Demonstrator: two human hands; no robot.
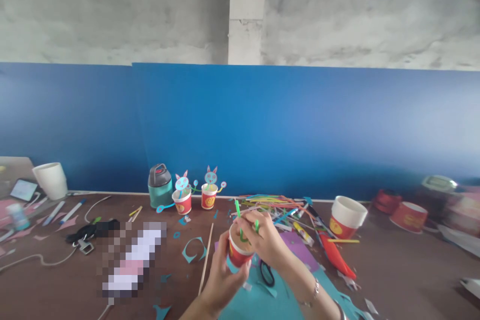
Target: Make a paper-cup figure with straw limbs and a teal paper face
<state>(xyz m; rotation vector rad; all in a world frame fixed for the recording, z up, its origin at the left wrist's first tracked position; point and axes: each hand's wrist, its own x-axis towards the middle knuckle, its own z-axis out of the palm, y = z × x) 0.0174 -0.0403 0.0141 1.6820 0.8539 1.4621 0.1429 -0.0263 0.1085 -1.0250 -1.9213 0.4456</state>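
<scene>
Keep red paper cup [239,256] steady at near centre, above teal paper [255,306], with left hand [224,271] clamped around the wall. Guide green straw [237,208] gently with right hand [263,236], fingers pinched on it; avoid denting the cup.

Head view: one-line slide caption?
Left hand holds a cup; right hand holds a green piece at its top, two cat-faced cups beyond.
</scene>
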